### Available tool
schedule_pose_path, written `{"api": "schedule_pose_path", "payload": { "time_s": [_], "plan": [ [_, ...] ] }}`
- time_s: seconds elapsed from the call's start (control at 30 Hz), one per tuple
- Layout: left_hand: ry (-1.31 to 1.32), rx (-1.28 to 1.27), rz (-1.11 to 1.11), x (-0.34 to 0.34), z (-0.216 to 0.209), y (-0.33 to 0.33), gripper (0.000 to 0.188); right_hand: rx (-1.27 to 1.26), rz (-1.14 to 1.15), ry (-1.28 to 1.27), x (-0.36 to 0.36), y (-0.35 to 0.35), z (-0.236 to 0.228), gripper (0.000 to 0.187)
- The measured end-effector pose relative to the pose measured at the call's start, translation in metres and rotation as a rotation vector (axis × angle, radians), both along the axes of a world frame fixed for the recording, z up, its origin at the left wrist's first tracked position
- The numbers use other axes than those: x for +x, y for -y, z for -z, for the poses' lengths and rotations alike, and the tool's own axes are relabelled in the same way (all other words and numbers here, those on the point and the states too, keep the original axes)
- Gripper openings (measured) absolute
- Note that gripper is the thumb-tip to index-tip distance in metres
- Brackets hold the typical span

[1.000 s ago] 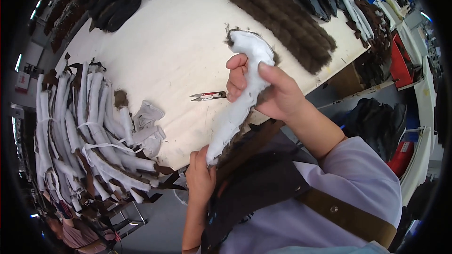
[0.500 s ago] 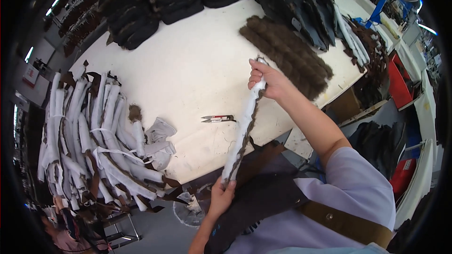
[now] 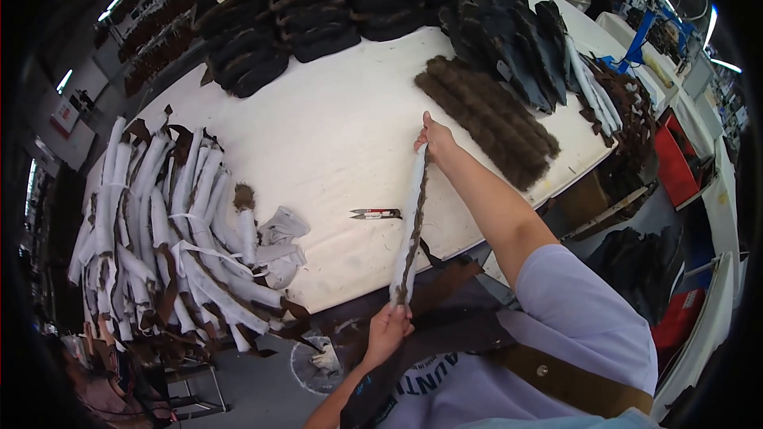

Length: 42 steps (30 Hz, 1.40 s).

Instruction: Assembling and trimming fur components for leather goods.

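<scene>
A long, narrow fur strip with white backing (image 3: 413,218) is stretched between my hands, brown fur showing along its edge. My right hand (image 3: 435,143) grips the far end above the white table. At the near end, close to my apron, my left hand (image 3: 388,332) has its fingers closed round the strip. Thread snips (image 3: 376,214) with red and black handles lie on the table just left of the strip. Beyond my right hand, a brown ribbed fur panel (image 3: 489,119) lies flat.
Bundles of white-backed strips (image 3: 151,230) are heaped at the table's left, beside a crumpled grey cloth (image 3: 282,230). Dark folded pieces (image 3: 318,28) line the far edge, with another dark stack (image 3: 509,48) at the far right. A red bin (image 3: 675,159) stands beyond the right edge.
My right hand has come nearer and slightly left, bringing the strip's far end with it. My left hand has shifted a little to the right. Both keep their grip.
</scene>
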<state>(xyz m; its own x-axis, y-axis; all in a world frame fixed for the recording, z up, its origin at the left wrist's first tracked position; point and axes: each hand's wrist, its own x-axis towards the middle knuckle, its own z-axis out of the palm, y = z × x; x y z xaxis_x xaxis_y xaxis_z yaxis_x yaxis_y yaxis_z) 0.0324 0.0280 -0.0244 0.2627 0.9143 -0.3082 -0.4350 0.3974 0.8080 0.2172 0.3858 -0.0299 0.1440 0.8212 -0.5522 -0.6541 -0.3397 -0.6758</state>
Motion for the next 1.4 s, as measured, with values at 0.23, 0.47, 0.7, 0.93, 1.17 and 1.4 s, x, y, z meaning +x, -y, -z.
{"api": "schedule_pose_path", "payload": {
  "time_s": [0.23, 0.47, 0.7, 0.93, 1.17, 1.4],
  "plan": [
    [-0.078, 0.002, -0.024, -0.019, 0.003, 0.012, 0.023, 0.133, -0.216, -0.229, -0.001, 0.038, -0.006, 0.035],
    [-1.063, 0.502, -0.142, -0.062, -0.025, 0.027, 0.024, 0.137, -0.780, 0.153, 0.033, 0.109, -0.034, 0.011],
    [-1.312, 0.666, -0.011, -0.048, -0.025, 0.005, 0.020, 0.122, -0.375, 0.263, 0.010, 0.083, -0.022, 0.019],
    [0.094, -0.105, 0.005, 0.004, 0.007, 0.007, 0.032, -0.030, -0.083, 0.199, -0.018, 0.006, 0.004, 0.026],
    [-0.190, -0.004, -0.098, 0.008, 0.002, 0.012, 0.032, -0.093, -0.051, 0.088, -0.022, -0.024, 0.020, 0.031],
    [-0.280, 0.126, -0.002, -0.018, 0.011, 0.014, 0.026, 0.117, -0.287, -0.028, -0.004, 0.013, 0.012, 0.032]
  ]
}}
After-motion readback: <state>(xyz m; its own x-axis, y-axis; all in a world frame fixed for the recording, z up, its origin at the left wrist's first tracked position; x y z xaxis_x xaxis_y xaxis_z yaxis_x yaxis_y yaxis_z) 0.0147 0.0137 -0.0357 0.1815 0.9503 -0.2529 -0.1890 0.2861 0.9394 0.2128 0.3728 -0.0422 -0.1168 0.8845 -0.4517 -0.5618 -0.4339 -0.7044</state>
